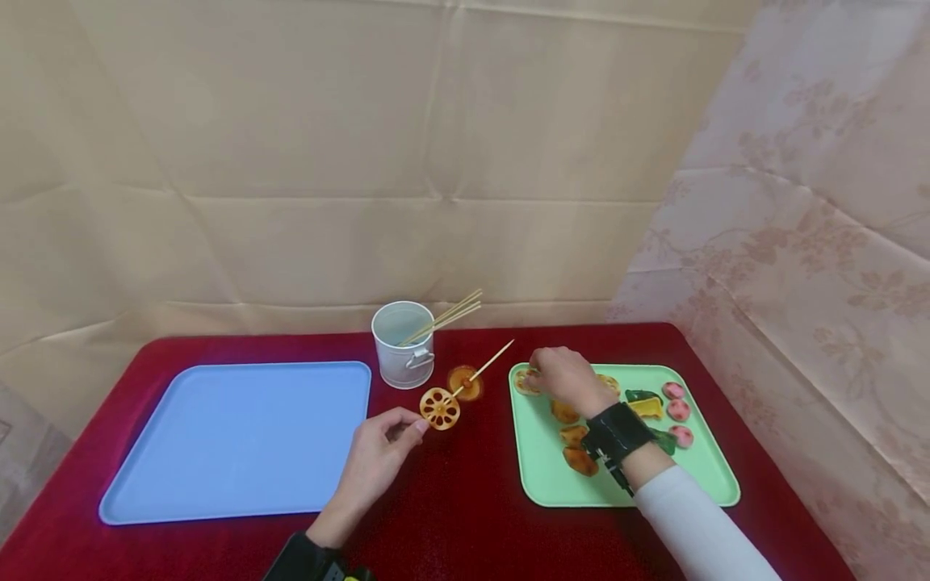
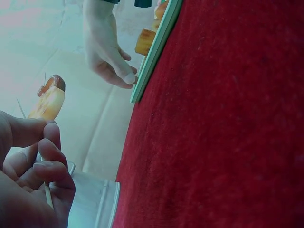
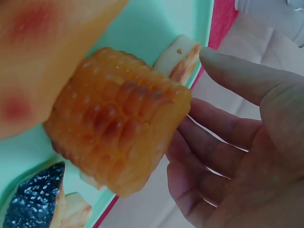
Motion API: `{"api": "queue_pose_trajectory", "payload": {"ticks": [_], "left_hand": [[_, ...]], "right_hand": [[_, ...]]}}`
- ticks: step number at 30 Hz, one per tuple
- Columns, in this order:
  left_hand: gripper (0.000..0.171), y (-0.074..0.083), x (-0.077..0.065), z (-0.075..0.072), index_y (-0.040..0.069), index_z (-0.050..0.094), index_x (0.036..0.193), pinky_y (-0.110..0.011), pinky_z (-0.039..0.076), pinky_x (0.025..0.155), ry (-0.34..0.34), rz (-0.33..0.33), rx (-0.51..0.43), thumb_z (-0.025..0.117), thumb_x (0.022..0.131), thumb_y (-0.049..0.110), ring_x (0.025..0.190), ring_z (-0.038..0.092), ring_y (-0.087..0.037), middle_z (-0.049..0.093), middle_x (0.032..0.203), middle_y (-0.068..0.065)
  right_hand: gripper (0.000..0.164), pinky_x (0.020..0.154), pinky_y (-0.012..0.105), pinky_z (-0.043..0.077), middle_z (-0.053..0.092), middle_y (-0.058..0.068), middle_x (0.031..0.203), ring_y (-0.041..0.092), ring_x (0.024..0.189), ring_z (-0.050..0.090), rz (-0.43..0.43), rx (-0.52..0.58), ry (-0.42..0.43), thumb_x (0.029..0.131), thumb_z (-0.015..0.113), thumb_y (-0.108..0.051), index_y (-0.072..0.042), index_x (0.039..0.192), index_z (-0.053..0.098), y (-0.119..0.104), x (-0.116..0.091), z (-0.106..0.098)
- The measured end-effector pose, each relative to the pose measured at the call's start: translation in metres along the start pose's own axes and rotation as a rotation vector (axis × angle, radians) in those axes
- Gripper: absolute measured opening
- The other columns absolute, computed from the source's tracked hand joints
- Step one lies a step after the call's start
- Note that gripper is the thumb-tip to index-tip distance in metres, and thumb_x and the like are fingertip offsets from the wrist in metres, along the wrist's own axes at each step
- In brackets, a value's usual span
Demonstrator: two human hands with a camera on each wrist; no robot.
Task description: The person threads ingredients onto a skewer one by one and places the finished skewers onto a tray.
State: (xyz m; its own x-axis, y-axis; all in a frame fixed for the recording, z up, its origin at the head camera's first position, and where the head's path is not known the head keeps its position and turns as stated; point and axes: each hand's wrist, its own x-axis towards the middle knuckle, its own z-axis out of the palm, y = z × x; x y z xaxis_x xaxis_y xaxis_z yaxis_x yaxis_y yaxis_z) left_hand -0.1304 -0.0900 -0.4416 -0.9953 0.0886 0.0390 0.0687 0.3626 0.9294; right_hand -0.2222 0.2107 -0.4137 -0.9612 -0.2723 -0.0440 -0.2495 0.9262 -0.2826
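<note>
My left hand (image 1: 381, 456) pinches a wooden skewer (image 1: 492, 361) near its lower end, its tip pointing up and right. On it sit a lotus root slice (image 1: 439, 408), close to the fingertips, and a round brown mushroom-like piece (image 1: 465, 383) beyond. My right hand (image 1: 570, 379) reaches over the back left corner of the green tray (image 1: 538, 484). In the right wrist view its thumb is beside another lotus root slice (image 3: 178, 59), with the fingers loosely bent and a gap between them and the thumb. A corn piece (image 3: 118, 121) partly hides the fingertips.
A white bucket (image 1: 404, 363) with several skewers (image 1: 450, 315) stands at the back. A blue tray (image 1: 247, 444) lies on the left of the red cloth. The green tray also bears brown-orange pieces (image 1: 580, 461), pink rounds (image 1: 679, 410) and a yellow piece (image 1: 647, 407).
</note>
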Motion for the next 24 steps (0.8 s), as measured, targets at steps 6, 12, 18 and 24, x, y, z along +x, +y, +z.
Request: {"api": "queue_pose_trajectory", "payload": {"ticks": [6,12,18,24], "left_hand": [[0.008,-0.0006,0.0008,-0.0007,0.007,0.076,0.094,-0.026,0.044,0.061,-0.001,-0.007,-0.003,0.07,0.098,0.012,0.07,0.059,-0.015,0.067,0.076,0.001],[0.008,-0.0018,0.0004,-0.0015,0.006,0.076,0.093,-0.026,0.044,0.061,0.006,0.007,-0.012,0.071,0.098,0.011,0.069,0.059,-0.014,0.066,0.075,0.001],[0.008,-0.0029,0.0004,-0.0021,0.006,0.075,0.093,-0.026,0.046,0.061,0.009,0.013,-0.015,0.071,0.098,0.011,0.07,0.059,-0.014,0.067,0.075,0.001],[0.008,-0.0036,0.0001,-0.003,0.005,0.075,0.093,-0.026,0.046,0.061,0.016,0.015,-0.02,0.071,0.097,0.01,0.071,0.061,-0.015,0.067,0.075,0.0]], "right_hand": [[0.032,0.058,0.033,0.031,0.041,-0.003,0.062,0.016,0.064,0.039,0.022,-0.058,-0.008,0.089,0.083,-0.028,-0.012,0.071,0.061,-0.0039,0.0019,0.0016],[0.044,0.059,0.033,0.029,0.038,-0.002,0.06,0.017,0.064,0.038,0.008,-0.075,-0.001,0.088,0.084,-0.029,-0.014,0.063,0.052,-0.0055,0.0016,0.0023],[0.042,0.064,0.032,0.029,0.037,-0.001,0.062,0.019,0.07,0.037,-0.04,-0.025,0.024,0.087,0.082,-0.018,-0.013,0.063,0.048,-0.0034,-0.0008,0.0046],[0.019,0.066,0.033,0.038,0.047,-0.001,0.068,0.018,0.073,0.046,-0.058,0.041,0.056,0.09,0.077,-0.01,-0.008,0.077,0.064,-0.0048,-0.0034,0.0039]]}}
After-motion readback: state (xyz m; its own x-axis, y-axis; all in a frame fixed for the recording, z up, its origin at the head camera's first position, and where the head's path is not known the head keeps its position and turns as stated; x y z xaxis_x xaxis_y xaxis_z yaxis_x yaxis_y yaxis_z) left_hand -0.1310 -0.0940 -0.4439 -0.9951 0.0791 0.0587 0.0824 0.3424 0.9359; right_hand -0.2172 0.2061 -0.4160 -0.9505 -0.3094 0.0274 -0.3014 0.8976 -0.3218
